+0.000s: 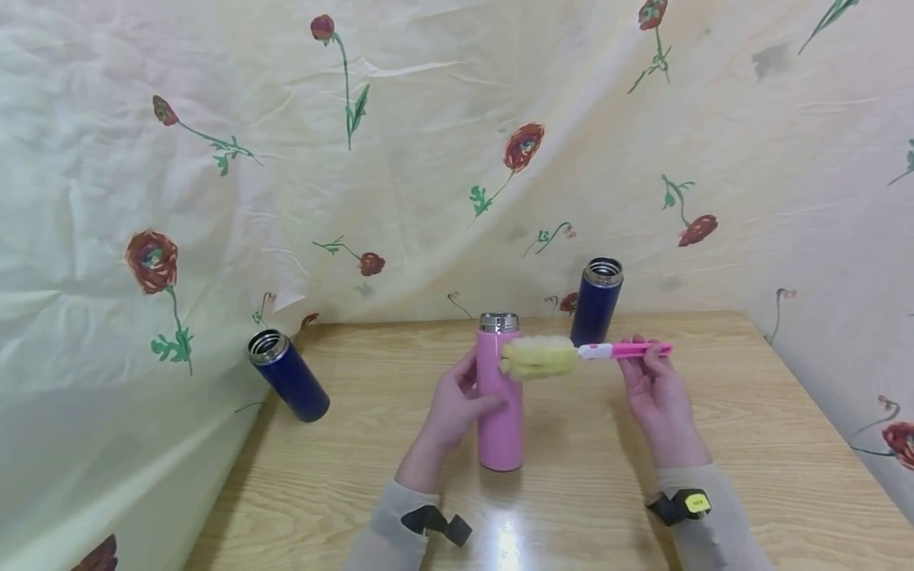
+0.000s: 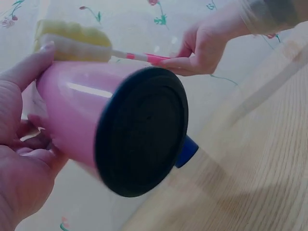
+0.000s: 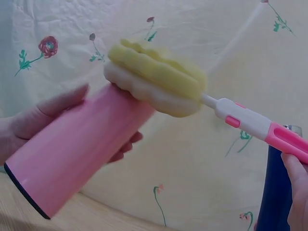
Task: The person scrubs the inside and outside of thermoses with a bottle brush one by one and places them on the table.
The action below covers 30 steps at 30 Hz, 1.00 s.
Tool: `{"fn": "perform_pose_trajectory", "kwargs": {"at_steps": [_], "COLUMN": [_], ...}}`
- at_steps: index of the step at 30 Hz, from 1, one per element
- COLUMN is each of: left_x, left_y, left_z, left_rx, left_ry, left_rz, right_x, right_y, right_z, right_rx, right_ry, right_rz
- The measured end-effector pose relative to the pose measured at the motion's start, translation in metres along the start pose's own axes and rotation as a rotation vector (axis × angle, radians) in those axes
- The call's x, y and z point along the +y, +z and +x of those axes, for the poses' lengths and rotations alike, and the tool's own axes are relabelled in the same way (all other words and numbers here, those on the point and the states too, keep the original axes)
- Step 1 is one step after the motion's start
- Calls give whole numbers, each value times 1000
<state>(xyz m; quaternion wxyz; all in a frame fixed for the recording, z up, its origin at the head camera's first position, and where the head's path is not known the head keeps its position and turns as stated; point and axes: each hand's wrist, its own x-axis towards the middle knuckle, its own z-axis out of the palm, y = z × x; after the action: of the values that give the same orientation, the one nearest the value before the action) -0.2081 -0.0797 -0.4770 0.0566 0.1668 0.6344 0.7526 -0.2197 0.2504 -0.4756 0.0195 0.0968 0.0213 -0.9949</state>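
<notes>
Two pale sleeves lie nearest the head camera, both forearms angled inward. I log the left grip wrapped round one pink bottle, thumb across its front, base lifted off the worktop. Right grip, raised, pinches one sponge brush by its pink handle, sponge overlapping the bottle's upper side; contact I cannot tell. Two dark blue bottles stand beyond: one left, one rear right.
</notes>
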Motion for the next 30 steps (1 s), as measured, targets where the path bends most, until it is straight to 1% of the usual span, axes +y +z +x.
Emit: {"fn": "perform_pose_trajectory", "kwargs": {"at_steps": [7, 11, 15, 18, 22, 30], "left_x": [-1, 0, 0, 0, 0, 2], "left_y": [3, 2, -2, -3, -3, -2], "left_z": [1, 1, 1, 1, 2, 1], "left_rx": [21, 40, 68, 85, 90, 65], "left_ry": [-33, -5, 27, 21, 16, 47], "left_rz": [26, 49, 140, 165, 119, 94], "right_x": [2, 2, 2, 3, 3, 4], "right_y": [0, 1, 2, 3, 3, 2], "right_z": [-2, -2, -3, -3, -5, -5], "right_rx": [-42, -40, -30, -22, -12, -13], "right_ry": [-50, -59, -61, -58, -58, -61], "right_rz": [21, 10, -4, -12, -7, 14]}}
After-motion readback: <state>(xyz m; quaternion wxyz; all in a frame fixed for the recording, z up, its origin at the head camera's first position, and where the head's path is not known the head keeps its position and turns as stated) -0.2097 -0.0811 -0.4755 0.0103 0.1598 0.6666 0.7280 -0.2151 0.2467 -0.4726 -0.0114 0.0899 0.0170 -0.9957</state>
